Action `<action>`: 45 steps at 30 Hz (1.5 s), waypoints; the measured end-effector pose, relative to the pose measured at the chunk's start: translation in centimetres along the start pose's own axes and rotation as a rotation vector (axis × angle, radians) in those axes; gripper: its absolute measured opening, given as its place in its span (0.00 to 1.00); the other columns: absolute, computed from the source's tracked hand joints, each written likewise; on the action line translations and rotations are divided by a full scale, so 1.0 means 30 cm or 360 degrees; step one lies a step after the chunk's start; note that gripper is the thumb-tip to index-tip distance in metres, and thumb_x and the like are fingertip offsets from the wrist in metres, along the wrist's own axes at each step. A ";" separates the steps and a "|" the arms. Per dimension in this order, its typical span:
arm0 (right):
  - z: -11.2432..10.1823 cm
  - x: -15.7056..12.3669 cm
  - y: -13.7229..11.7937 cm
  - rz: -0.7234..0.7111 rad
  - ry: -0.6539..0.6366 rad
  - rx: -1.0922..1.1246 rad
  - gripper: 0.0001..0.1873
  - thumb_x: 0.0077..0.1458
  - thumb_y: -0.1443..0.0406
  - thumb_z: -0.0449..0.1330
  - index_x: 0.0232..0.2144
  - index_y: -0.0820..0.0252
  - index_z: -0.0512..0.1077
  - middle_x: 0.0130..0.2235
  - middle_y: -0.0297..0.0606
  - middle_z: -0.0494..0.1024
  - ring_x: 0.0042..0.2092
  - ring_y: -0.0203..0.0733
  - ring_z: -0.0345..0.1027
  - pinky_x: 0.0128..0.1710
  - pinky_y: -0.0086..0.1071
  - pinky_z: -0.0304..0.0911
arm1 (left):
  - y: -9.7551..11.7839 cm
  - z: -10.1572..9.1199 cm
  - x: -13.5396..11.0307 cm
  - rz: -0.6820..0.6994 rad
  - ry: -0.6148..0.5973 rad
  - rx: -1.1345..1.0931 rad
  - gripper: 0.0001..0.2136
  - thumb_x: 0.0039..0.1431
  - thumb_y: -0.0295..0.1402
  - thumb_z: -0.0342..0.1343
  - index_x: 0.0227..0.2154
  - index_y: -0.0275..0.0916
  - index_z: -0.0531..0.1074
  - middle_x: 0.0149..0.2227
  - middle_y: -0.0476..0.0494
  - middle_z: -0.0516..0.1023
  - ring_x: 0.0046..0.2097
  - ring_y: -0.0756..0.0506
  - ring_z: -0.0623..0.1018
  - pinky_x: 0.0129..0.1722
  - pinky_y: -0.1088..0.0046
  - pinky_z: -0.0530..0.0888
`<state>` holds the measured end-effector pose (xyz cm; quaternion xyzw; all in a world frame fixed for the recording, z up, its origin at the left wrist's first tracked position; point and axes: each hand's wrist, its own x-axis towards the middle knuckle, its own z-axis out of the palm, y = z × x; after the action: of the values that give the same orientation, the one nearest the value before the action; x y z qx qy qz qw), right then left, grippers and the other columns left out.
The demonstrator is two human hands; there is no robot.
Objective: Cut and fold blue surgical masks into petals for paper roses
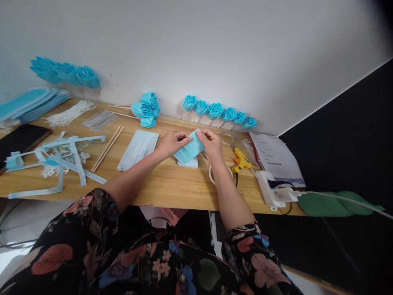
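Both my hands hold one light blue mask piece just above the wooden table. My left hand pinches its left edge with closed fingers. My right hand grips its right top corner. Under the piece lies another small blue folded piece. A flat blue mask sheet lies just left of my left hand.
A yellow glue gun and a white power strip lie right of my hands. Blue fabric roses line the wall, with a bunch further left. Cut blue strips, wooden sticks, a dark phone and papers lie around.
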<state>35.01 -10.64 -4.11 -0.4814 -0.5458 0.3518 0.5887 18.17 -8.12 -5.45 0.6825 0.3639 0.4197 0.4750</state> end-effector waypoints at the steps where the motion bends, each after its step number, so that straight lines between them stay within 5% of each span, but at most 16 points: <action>1: 0.001 0.001 0.000 -0.0005 0.0053 -0.0007 0.15 0.48 0.52 0.67 0.26 0.57 0.77 0.24 0.29 0.70 0.28 0.33 0.58 0.29 0.29 0.56 | -0.005 0.001 0.002 0.0002 -0.0011 0.0003 0.17 0.54 0.48 0.58 0.28 0.36 0.74 0.28 0.46 0.75 0.30 0.49 0.71 0.28 0.74 0.66; 6: -0.012 0.020 -0.008 -0.0060 0.0369 0.0099 0.15 0.47 0.52 0.67 0.24 0.58 0.75 0.24 0.28 0.67 0.28 0.32 0.56 0.28 0.28 0.54 | -0.015 -0.007 0.009 -0.0034 0.0006 -0.0011 0.17 0.52 0.48 0.59 0.27 0.36 0.74 0.27 0.46 0.75 0.30 0.49 0.72 0.29 0.74 0.67; 14: -0.053 0.048 0.004 -0.0101 0.0569 0.0066 0.18 0.47 0.50 0.66 0.27 0.58 0.75 0.28 0.31 0.72 0.33 0.35 0.61 0.34 0.28 0.59 | -0.016 -0.014 0.012 -0.0093 0.0068 0.0031 0.18 0.49 0.50 0.60 0.27 0.37 0.74 0.26 0.48 0.74 0.30 0.49 0.71 0.31 0.73 0.66; 38: -0.046 0.043 0.003 -0.0168 0.0655 -0.0033 0.19 0.49 0.49 0.64 0.28 0.59 0.76 0.27 0.31 0.72 0.32 0.35 0.61 0.33 0.29 0.58 | -0.034 -0.027 0.024 -0.0075 0.0043 0.0237 0.17 0.52 0.48 0.58 0.24 0.38 0.71 0.25 0.48 0.73 0.29 0.48 0.70 0.31 0.72 0.65; 41: -0.036 0.024 -0.003 -0.0268 0.0563 -0.0159 0.18 0.52 0.49 0.63 0.28 0.58 0.77 0.26 0.30 0.71 0.31 0.36 0.61 0.34 0.30 0.59 | -0.007 -0.041 0.021 0.0006 0.0122 0.0461 0.13 0.53 0.43 0.58 0.30 0.38 0.74 0.33 0.45 0.78 0.37 0.44 0.75 0.39 0.69 0.70; 45: -0.004 -0.015 -0.022 -0.0456 0.0355 -0.0382 0.14 0.56 0.52 0.63 0.28 0.55 0.79 0.28 0.32 0.75 0.32 0.38 0.65 0.39 0.33 0.62 | 0.054 -0.048 0.000 0.0347 0.0258 0.0528 0.20 0.56 0.42 0.58 0.49 0.37 0.74 0.53 0.38 0.77 0.55 0.39 0.74 0.57 0.63 0.67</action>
<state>34.99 -11.28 -3.61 -0.5016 -0.5781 0.1416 0.6278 17.01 -8.08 -3.61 0.7506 0.3890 0.4565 0.2772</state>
